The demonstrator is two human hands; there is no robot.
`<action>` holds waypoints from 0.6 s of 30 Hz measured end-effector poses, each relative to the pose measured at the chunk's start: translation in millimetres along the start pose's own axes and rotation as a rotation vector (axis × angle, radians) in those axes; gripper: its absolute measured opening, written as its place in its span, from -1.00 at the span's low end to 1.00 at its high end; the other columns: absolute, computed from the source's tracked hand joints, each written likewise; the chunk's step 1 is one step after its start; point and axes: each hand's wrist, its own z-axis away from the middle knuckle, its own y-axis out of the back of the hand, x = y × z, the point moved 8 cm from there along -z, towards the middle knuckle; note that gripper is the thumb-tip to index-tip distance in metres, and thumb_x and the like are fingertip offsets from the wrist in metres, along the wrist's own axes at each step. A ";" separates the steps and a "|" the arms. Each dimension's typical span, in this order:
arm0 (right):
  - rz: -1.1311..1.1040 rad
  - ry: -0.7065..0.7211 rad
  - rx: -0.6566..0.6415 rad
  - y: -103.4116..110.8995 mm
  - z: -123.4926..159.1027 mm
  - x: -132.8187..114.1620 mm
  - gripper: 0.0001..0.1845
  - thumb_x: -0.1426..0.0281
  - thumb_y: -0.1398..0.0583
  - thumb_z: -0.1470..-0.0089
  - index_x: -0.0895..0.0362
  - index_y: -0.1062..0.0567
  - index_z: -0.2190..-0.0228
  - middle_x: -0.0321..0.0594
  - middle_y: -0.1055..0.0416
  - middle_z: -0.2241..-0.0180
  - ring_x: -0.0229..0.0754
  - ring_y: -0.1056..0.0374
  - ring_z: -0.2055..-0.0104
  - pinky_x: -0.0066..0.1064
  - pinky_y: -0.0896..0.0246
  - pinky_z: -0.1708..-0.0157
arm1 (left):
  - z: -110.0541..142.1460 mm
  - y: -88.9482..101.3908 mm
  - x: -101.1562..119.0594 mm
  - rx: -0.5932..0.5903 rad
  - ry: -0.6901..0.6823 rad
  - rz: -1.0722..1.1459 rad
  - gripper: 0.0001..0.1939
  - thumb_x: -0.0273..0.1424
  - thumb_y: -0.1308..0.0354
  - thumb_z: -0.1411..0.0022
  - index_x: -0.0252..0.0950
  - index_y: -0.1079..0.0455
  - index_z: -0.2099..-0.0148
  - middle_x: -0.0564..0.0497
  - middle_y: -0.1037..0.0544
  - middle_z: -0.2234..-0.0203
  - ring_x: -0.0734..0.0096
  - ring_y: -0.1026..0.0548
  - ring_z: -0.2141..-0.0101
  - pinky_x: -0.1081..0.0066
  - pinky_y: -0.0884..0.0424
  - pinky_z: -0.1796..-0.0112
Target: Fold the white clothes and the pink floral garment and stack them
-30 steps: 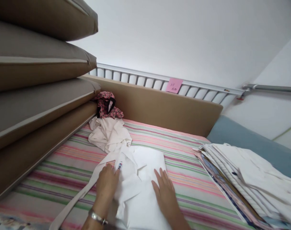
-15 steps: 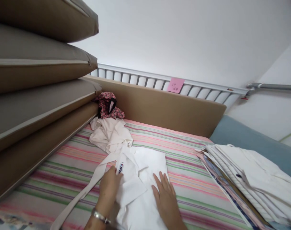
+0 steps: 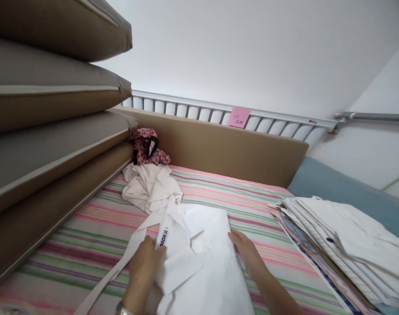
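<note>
Head view: we see stacked cushions (image 3: 61,131) at the left, then, lower left of centre, our left hand (image 3: 143,262), nearly closed, pinching a white garment (image 3: 215,271) beside its label (image 3: 164,236). The garment lies at lower centre on a striped sheet (image 3: 81,236). Our right hand (image 3: 244,248), partly curled, touches its right edge; we cannot tell whether it grips. Folded clothes (image 3: 357,240) lie in a pile at lower right.

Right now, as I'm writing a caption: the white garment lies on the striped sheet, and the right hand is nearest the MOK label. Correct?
One slip: the head view shows the left hand nearest the MOK label, while the right hand is at the edge of the white garment. The garment does lie on the striped sheet.
</note>
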 end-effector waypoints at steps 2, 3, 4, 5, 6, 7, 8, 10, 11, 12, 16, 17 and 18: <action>-0.188 -0.139 -0.163 -15.8 -16.8 -4.2 -0.57 0.23 -0.26 0.12 0.20 -0.46 0.19 -0.01 -0.49 0.14 0.02 -0.39 0.06 -0.21 -0.28 0.03 | 0.4 -5.4 -3.2 -0.069 0.032 0.026 -0.73 -0.19 -0.04 -0.03 -0.28 -0.25 0.28 -0.18 -0.53 0.31 0.08 -0.47 0.24 0.30 -0.21 0.31; -0.265 -0.202 -0.240 -24.6 -23.7 -6.1 -0.59 0.25 -0.28 0.13 0.21 -0.46 0.22 0.00 -0.51 0.19 0.02 -0.41 0.10 -0.21 -0.31 0.06 | 0.5 -7.3 -4.4 -0.091 0.040 0.042 -0.72 -0.19 -0.05 -0.01 -0.29 -0.27 0.28 -0.20 -0.53 0.29 0.06 -0.47 0.23 0.29 -0.21 0.30; -0.320 -0.263 -0.312 -33.3 -29.6 -7.0 -0.60 0.26 -0.30 0.14 0.23 -0.47 0.24 0.01 -0.52 0.23 0.02 -0.43 0.12 -0.21 -0.32 0.07 | 0.4 -8.8 -5.4 -0.107 0.043 0.062 -0.71 -0.20 -0.06 0.01 -0.29 -0.28 0.29 -0.21 -0.53 0.27 0.06 -0.47 0.22 0.29 -0.22 0.29; -0.353 -0.316 -0.372 -40.8 -34.6 -6.9 -0.60 0.28 -0.30 0.14 0.25 -0.46 0.25 0.03 -0.53 0.26 0.02 -0.44 0.14 -0.21 -0.32 0.08 | 0.0 -10.4 -6.6 -0.121 0.042 0.080 -0.71 -0.20 -0.08 0.04 -0.30 -0.29 0.29 -0.21 -0.53 0.27 0.07 -0.47 0.22 0.30 -0.22 0.28; -0.364 -0.358 -0.416 -46.8 -38.9 -6.0 -0.61 0.30 -0.31 0.13 0.26 -0.46 0.25 0.05 -0.53 0.28 0.01 -0.45 0.15 -0.20 -0.32 0.07 | -0.6 -12.1 -7.9 -0.133 0.038 0.096 -0.71 -0.22 -0.10 0.06 -0.30 -0.30 0.30 -0.20 -0.54 0.27 0.09 -0.47 0.22 0.31 -0.23 0.27; -0.358 -0.384 -0.441 -50.9 -42.7 -4.4 -0.61 0.32 -0.31 0.13 0.27 -0.46 0.25 0.06 -0.53 0.29 0.01 -0.45 0.16 -0.19 -0.32 0.07 | -1.4 -13.6 -9.5 -0.143 0.031 0.104 -0.73 -0.25 -0.12 0.07 -0.30 -0.30 0.32 -0.19 -0.54 0.27 0.11 -0.47 0.23 0.32 -0.23 0.27; -0.345 -0.390 -0.448 -53.1 -46.0 -3.1 -0.62 0.35 -0.31 0.14 0.28 -0.46 0.24 0.07 -0.53 0.30 0.01 -0.46 0.18 -0.18 -0.31 0.07 | -2.4 -14.7 -11.2 -0.148 0.023 0.104 -0.75 -0.28 -0.12 0.08 -0.30 -0.31 0.33 -0.17 -0.54 0.28 0.14 -0.47 0.24 0.34 -0.23 0.28; -0.336 -0.346 -0.412 -52.6 -50.0 -3.6 -0.61 0.41 -0.32 0.19 0.28 -0.46 0.24 0.05 -0.54 0.32 0.03 -0.47 0.21 -0.15 -0.32 0.09 | -4.2 -15.3 -13.5 -0.140 -0.005 0.100 -0.80 -0.34 -0.11 0.08 -0.30 -0.32 0.34 -0.14 -0.54 0.31 0.18 -0.48 0.26 0.36 -0.23 0.30; -0.347 -0.306 -0.380 -50.2 -49.9 -5.6 -0.60 0.44 -0.32 0.22 0.26 -0.46 0.24 0.04 -0.54 0.33 0.03 -0.47 0.23 -0.14 -0.33 0.11 | -4.9 -15.0 -13.1 -0.131 -0.028 0.104 -0.82 -0.37 -0.10 0.07 -0.30 -0.33 0.34 -0.12 -0.54 0.33 0.20 -0.48 0.27 0.37 -0.23 0.31; -0.367 -0.269 -0.341 -46.0 -48.0 -8.2 -0.59 0.46 -0.32 0.24 0.25 -0.46 0.24 0.02 -0.55 0.34 0.04 -0.47 0.24 -0.14 -0.34 0.13 | -5.3 -14.5 -11.3 -0.118 -0.055 0.112 -0.83 -0.38 -0.08 0.05 -0.30 -0.34 0.33 -0.10 -0.54 0.34 0.23 -0.47 0.28 0.38 -0.24 0.31; -0.477 -0.190 -0.151 -4.6 -25.2 -13.6 -0.60 0.44 -0.35 0.31 0.22 -0.47 0.31 -0.05 -0.56 0.39 0.04 -0.48 0.30 -0.17 -0.38 0.21 | -5.6 -12.8 14.1 -0.022 -0.175 0.158 -0.79 -0.39 0.01 -0.04 -0.27 -0.38 0.26 -0.01 -0.52 0.47 0.30 -0.46 0.38 0.38 -0.26 0.32; -0.506 -0.174 -0.099 13.6 -16.3 -11.6 -0.59 0.42 -0.36 0.32 0.22 -0.47 0.31 -0.07 -0.56 0.39 0.04 -0.48 0.30 -0.18 -0.38 0.23 | -5.5 -13.1 24.6 0.020 -0.201 0.185 -0.74 -0.36 0.03 -0.07 -0.27 -0.38 0.21 0.00 -0.52 0.49 0.29 -0.46 0.41 0.36 -0.28 0.32; -0.537 -0.157 -0.041 34.8 -6.1 -7.0 -0.56 0.40 -0.37 0.34 0.21 -0.46 0.31 -0.08 -0.56 0.39 0.04 -0.48 0.30 -0.20 -0.39 0.24 | -5.1 -13.6 36.4 0.075 -0.231 0.228 -0.69 -0.32 0.04 -0.09 -0.27 -0.37 0.14 -0.01 -0.52 0.48 0.28 -0.46 0.40 0.33 -0.30 0.30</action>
